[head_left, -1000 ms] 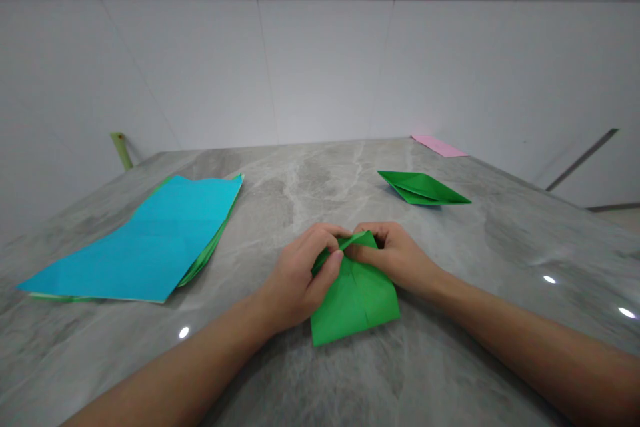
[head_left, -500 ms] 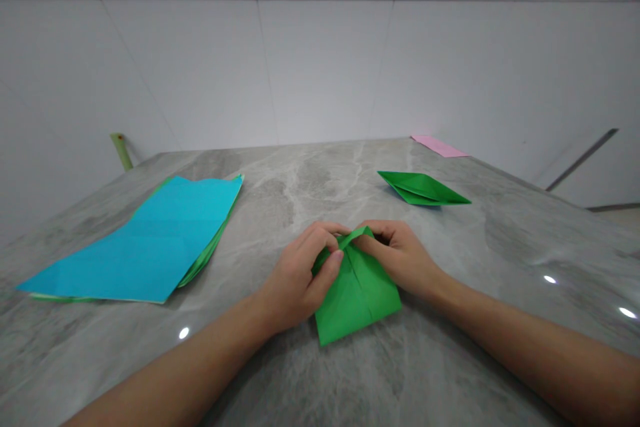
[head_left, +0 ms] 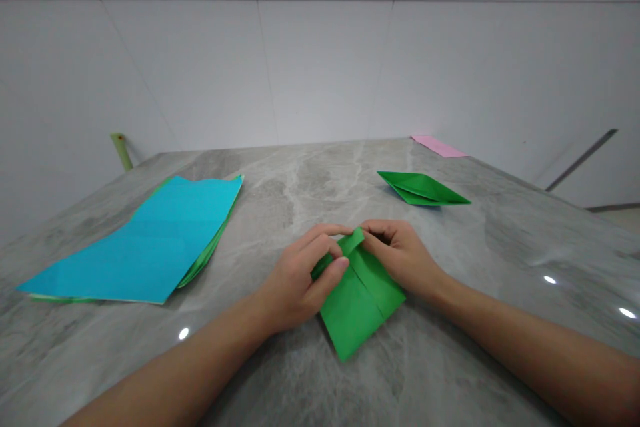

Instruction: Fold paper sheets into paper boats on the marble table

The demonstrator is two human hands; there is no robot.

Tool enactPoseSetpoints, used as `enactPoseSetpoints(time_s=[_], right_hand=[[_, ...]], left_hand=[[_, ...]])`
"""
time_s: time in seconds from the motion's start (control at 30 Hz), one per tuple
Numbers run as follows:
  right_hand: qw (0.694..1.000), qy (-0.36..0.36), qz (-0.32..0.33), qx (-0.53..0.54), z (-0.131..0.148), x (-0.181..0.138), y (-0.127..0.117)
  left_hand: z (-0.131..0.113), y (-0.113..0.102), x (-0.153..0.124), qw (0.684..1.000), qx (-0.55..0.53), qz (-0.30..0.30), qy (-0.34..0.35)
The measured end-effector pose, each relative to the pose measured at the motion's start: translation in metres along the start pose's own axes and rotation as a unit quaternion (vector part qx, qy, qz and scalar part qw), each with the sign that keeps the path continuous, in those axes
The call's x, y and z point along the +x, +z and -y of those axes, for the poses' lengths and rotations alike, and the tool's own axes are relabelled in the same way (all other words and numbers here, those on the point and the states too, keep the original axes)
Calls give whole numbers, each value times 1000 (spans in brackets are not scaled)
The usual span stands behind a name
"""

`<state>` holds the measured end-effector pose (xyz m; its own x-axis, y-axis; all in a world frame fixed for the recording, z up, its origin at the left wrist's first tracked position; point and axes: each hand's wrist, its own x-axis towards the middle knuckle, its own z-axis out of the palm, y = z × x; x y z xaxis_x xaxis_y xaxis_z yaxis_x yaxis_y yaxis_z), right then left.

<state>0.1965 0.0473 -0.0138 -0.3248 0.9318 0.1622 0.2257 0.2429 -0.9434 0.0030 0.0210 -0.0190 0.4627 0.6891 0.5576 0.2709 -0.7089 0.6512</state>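
A partly folded green paper [head_left: 361,303] lies on the grey marble table [head_left: 310,180] in front of me. My left hand [head_left: 300,277] pinches its far left edge between thumb and fingers. On the far right edge, my right hand [head_left: 400,255] grips the same paper, and a small flap stands up between the two hands. The paper's near corner points toward me and lies flat.
A stack of sheets with a blue sheet [head_left: 145,240] on top lies at the left. A finished green folded paper shape [head_left: 423,188] sits at the back right, with a pink sheet [head_left: 439,145] beyond it. A white wall rises behind the table.
The green paper has turned clockwise under my hands, so its near corner now points toward me. Both hands kept their grip at the far edge.
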Motion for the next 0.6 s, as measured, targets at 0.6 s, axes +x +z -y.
enactPoseSetpoints(time_s=[0.6], right_hand=[[999, -1, 49, -1, 2, -2, -2]], left_hand=[[7, 2, 3, 972, -102, -10, -211]])
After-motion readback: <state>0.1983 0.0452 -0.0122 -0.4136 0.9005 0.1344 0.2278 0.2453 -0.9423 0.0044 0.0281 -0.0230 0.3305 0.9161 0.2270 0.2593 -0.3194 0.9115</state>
